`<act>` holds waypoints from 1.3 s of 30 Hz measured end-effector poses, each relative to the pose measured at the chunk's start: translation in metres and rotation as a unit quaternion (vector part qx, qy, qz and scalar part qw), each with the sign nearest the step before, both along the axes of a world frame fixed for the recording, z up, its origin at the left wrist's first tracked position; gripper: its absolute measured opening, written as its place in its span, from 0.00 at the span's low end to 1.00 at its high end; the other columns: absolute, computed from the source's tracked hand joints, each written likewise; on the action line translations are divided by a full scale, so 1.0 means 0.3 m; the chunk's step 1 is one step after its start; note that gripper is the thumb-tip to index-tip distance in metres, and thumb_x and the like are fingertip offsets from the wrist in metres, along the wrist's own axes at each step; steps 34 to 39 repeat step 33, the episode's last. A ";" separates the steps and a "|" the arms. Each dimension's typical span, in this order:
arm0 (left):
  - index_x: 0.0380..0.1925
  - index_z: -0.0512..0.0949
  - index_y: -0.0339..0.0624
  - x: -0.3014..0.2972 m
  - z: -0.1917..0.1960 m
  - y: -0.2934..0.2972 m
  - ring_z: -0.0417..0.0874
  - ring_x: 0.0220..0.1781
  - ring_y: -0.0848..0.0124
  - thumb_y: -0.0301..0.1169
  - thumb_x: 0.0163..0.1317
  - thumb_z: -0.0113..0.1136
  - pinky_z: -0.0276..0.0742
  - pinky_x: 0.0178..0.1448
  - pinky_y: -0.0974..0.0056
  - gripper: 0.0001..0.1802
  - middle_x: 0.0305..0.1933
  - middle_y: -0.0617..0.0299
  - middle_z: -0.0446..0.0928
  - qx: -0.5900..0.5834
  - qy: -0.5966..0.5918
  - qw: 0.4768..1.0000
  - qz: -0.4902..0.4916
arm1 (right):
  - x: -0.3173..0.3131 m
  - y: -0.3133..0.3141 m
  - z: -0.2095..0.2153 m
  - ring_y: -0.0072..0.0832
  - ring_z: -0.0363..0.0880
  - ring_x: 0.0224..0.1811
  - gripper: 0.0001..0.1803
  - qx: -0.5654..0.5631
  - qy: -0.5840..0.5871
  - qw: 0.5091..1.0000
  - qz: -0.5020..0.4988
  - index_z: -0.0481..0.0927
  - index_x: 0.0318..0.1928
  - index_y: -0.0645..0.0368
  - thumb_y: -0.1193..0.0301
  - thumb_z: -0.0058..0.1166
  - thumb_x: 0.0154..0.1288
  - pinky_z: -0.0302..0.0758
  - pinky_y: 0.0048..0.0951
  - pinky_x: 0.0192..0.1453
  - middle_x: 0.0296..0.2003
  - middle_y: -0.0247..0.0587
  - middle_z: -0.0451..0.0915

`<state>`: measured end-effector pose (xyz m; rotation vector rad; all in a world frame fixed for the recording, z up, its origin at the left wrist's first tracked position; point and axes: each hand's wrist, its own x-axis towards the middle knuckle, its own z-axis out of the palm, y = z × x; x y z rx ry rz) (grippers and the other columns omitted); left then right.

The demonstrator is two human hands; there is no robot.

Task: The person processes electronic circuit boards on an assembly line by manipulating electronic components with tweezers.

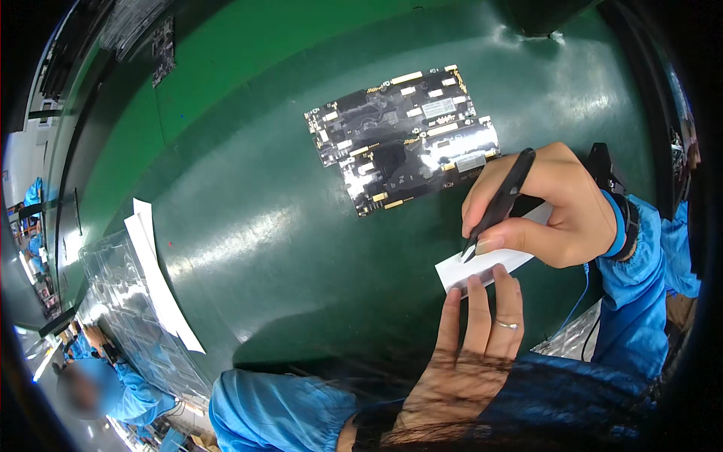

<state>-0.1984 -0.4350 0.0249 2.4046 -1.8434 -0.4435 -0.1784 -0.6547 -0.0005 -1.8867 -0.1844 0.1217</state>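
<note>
My right hand [553, 203] pinches black tweezers [506, 194] between thumb and fingers. Their points touch down at the left part of a white paper strip [456, 273]. My left hand [474, 331], wearing a ring, has its fingers stretched out and the fingertips resting on the strip's near edge. Beyond the strip lie two black circuit boards, a far one [376, 119] and a nearer one [407, 175] whose right end is beside my right knuckles. Both boards carry pale connectors and a light label. Part of the strip is hidden under my right hand.
The boards lie on a green work mat [248, 301]. To the left are folded white paper [160, 290] and clear plastic trays [124, 301]. A blue wrist strap [619, 224] with a cord circles my right wrist. Another person in blue [139, 395] works at lower left.
</note>
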 end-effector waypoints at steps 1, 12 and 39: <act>0.63 0.74 0.41 -0.002 -0.003 -0.002 0.74 0.67 0.53 0.41 0.72 0.44 0.63 0.77 0.46 0.25 0.69 0.49 0.70 0.003 0.002 1.000 0.001 | -0.001 0.000 -0.009 0.35 0.87 0.33 0.08 0.005 -0.004 1.000 0.007 0.83 0.39 0.67 0.76 0.65 0.61 0.80 0.29 0.38 0.33 0.48 0.86; 0.59 0.76 0.38 -0.018 -0.012 0.009 0.78 0.62 0.49 0.44 0.68 0.54 0.76 0.67 0.54 0.26 0.64 0.47 0.74 -0.005 -0.074 0.996 -0.052 | -0.025 0.014 -0.008 0.23 0.81 0.22 0.10 -0.013 0.002 0.998 0.065 0.87 0.38 0.64 0.76 0.72 0.56 0.72 0.20 0.23 0.34 0.43 0.87; 0.60 0.75 0.40 0.181 0.024 -0.112 0.73 0.62 0.57 0.50 0.55 0.68 0.69 0.70 0.54 0.36 0.64 0.51 0.68 -0.072 0.019 0.994 0.082 | 0.136 -0.154 -0.020 0.19 0.81 0.35 0.10 0.058 0.025 0.988 -0.144 0.79 0.48 0.62 0.68 0.56 0.74 0.78 0.19 0.42 0.36 0.34 0.83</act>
